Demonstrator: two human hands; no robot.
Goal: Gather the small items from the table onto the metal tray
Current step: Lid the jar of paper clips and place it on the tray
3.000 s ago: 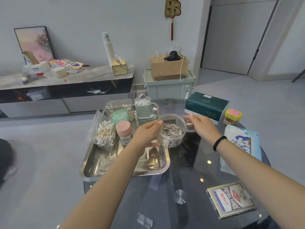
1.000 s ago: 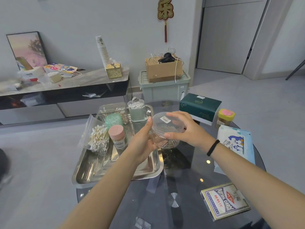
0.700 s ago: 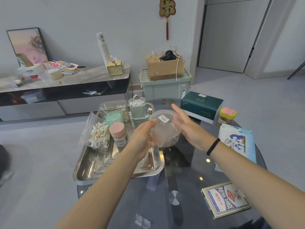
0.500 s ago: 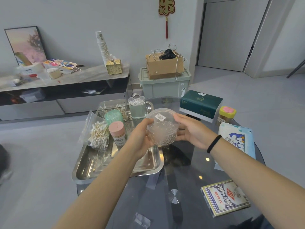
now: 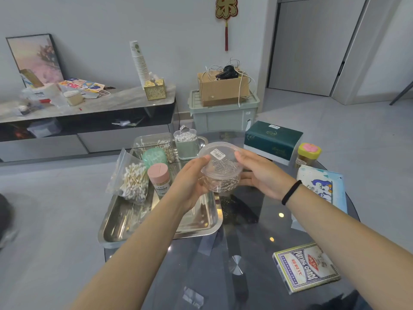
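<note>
Since the open-tub frame, a labelled lid has been seated on the clear pin tub (image 5: 220, 170), now cupped by left hand (image 5: 192, 180) and pressed by right hand (image 5: 260, 173), fingers loosely curled, above the metal tray's (image 5: 125, 222) far-right corner, likely for sealing before set-down.

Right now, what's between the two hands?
In the head view, the clear tub of pins with its lid on sits between the left hand and right hand.

Tray (image 5: 125, 222) left on table (image 5: 245, 253) — card box (image 5: 306, 267) right, tissue box (image 5: 272, 139) behind.
</note>
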